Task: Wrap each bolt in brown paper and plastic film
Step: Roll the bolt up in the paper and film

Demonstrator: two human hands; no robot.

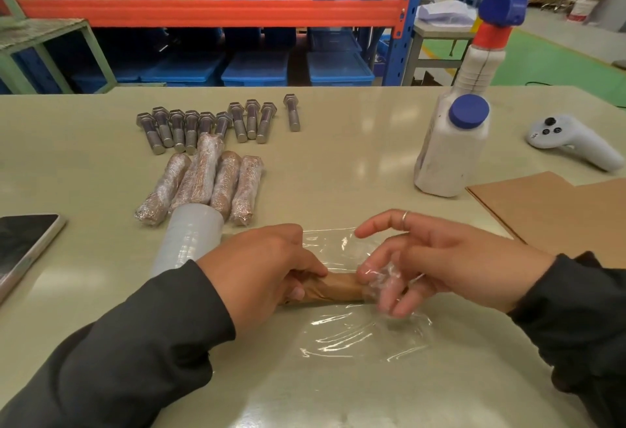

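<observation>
At lower centre, left hand (261, 265) grips the paper-wrapped bolt (338, 287), likely heavy and rigid, while right hand (437, 268) pinches flimsy, clingy film (366, 329) at its end.

The left hand (261, 265) gripped one end of a paper-wrapped bolt (338, 287) lying on clear film (366, 332). The right hand (440, 265) pinched film at its other end. Bare bolts (203, 126) and wrapped bolts (203, 183) lay beyond on the table (338, 156).
</observation>
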